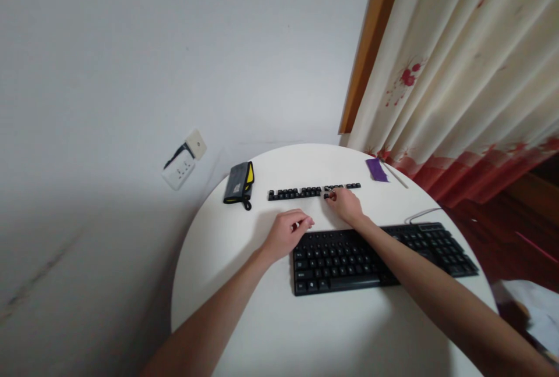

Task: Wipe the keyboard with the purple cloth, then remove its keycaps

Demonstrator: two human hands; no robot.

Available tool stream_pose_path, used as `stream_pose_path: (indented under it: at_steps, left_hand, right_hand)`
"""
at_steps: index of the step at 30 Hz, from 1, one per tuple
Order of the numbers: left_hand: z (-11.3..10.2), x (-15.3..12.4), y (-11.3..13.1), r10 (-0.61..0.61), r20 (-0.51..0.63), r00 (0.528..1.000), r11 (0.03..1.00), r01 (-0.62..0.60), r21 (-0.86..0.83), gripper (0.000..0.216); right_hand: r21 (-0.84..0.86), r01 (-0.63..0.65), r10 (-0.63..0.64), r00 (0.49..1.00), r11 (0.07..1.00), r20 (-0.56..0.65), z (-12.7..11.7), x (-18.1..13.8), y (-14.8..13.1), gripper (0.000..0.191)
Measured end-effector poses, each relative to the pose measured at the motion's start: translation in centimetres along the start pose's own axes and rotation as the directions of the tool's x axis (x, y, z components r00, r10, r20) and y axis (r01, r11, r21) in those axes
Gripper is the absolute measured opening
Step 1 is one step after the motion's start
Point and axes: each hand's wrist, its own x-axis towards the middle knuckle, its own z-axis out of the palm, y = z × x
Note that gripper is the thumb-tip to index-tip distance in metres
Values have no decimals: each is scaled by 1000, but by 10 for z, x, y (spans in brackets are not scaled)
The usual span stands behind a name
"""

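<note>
My right hand (346,205) is closed in a pinch at the rows of loose keycaps (294,193), its fingertips on a small black keycap (326,195). A thin, shiny bit shows by these fingers, too small to name. My left hand (286,234) rests at the upper left corner of the black keyboard (349,281), fingers curled and the tips near the thumb; anything between them is hidden. The keyboard lies below both hands, partly covered by my right forearm. Its top row looks bare of keys.
On the round white table (271,330) a grey and yellow pouch (239,182) lies at the left. A purple cloth (376,170) and a thin stick (396,175) are at the back right. The keyboard's cable (421,213) runs off the right edge. Wall and curtain border the table.
</note>
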Motion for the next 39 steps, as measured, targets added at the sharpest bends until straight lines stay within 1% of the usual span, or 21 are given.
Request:
stream_pose_path:
  at_steps: [5,12,21,27,30,32,34,35,37,38,39]
  left_hand:
    - [-1,0,2,-2,6,1000,1000,2,17,28]
    - [0,0,2,-5,25,1000,1000,5,-7,27]
    - [0,0,3,-7,48,999,1000,7,10,26]
    - [0,0,1,-15,55,998,1000,15,7,27]
    - [-1,0,0,-16,42,999,1000,16,6,27]
    - [-1,0,1,-16,33,999,1000,16,9,28]
    - [-1,0,1,-19,30,999,1000,19,17,29]
    - [-2,0,2,-21,30,999,1000,20,20,29]
    - [-1,0,3,-20,34,999,1000,19,22,29]
    - [-1,0,4,-18,38,999,1000,17,24,29]
    - [-1,0,4,-15,43,999,1000,14,26,29]
  right_hand:
    - [-7,-1,1,1000,1000,-2,1,5,-5,18]
    - [-16,12,-13,1000,1000,-9,3,7,-9,21]
    - [-7,17,-17,1000,1000,-16,0,7,-12,18]
    - [44,30,-29,999,999,-34,-1,5,-12,14]
    - [91,50,-43,996,995,-72,-12,2,-13,19]
    - [122,72,-59,992,990,-110,-24,-3,-11,29]
    - [221,109,-72,983,969,-170,-40,-10,-5,39]
    - [300,135,-73,975,944,-210,-48,-14,-1,42]
    - [461,194,-49,951,866,-306,-63,-24,12,45]
    - [514,215,-26,937,830,-350,-71,-30,19,46]
    - [536,223,1,923,814,-386,-78,-36,26,47]
